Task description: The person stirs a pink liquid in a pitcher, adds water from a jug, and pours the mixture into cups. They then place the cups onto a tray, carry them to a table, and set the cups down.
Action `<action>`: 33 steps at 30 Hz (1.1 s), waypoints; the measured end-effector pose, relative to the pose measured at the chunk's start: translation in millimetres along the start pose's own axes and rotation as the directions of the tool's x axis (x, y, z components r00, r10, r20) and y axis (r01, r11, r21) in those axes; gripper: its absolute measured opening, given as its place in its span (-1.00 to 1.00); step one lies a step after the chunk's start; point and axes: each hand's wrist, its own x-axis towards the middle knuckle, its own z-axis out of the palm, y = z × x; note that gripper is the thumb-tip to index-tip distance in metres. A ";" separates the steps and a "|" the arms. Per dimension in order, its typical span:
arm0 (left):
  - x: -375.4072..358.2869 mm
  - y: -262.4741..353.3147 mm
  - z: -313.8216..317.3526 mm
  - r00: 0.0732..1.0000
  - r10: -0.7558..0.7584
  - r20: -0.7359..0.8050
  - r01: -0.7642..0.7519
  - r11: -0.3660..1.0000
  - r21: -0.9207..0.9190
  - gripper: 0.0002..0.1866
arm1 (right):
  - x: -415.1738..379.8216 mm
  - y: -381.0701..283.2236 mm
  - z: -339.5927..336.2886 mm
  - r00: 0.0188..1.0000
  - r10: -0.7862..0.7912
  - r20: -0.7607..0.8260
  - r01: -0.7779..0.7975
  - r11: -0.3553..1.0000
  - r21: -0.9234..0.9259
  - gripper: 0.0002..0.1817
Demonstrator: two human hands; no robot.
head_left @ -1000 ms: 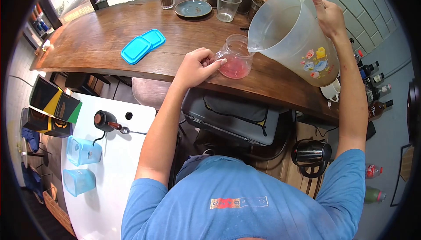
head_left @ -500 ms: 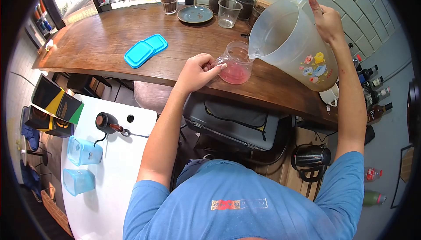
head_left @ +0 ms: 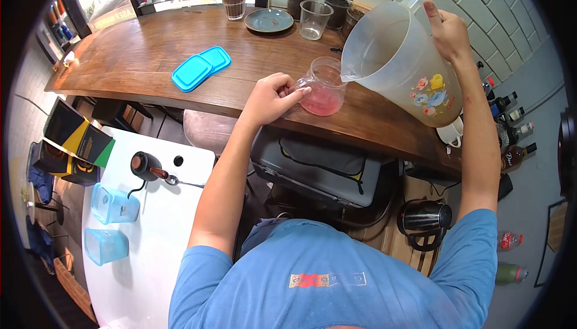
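Observation:
My left hand (head_left: 277, 97) is closed on the handle of a clear glass mug (head_left: 326, 83), which stands near the wooden counter's front edge. Pink liquid fills the lower part of the mug. With my right hand (head_left: 448, 33) I grip the handle of a large translucent plastic pitcher (head_left: 396, 58) printed with flowers. The pitcher is tilted left, its spout just beside the mug's rim. I cannot make out a stream between them. A white cup (head_left: 452, 132) sits partly hidden behind the pitcher's base.
On the wooden counter (head_left: 120, 58) are blue lids (head_left: 198, 69), a plate (head_left: 269, 21), a clear cup (head_left: 315, 19) and a glass with dark contents (head_left: 234, 1). A white table (head_left: 162, 221) at left holds blue containers (head_left: 114, 204). A black kettle (head_left: 425, 224) stands low at right.
Both hands, the mug and the pitcher hold nearly the same positions. Only a slight shift of the camera view shows.

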 end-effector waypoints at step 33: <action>1.5 -6.7 0.3 0.998 -0.062 0.014 0.063 0.995 -0.077 -0.60 | 0.8 12.4 5.0 0.998 0.027 -0.065 -0.028 0.999 -0.028 -0.09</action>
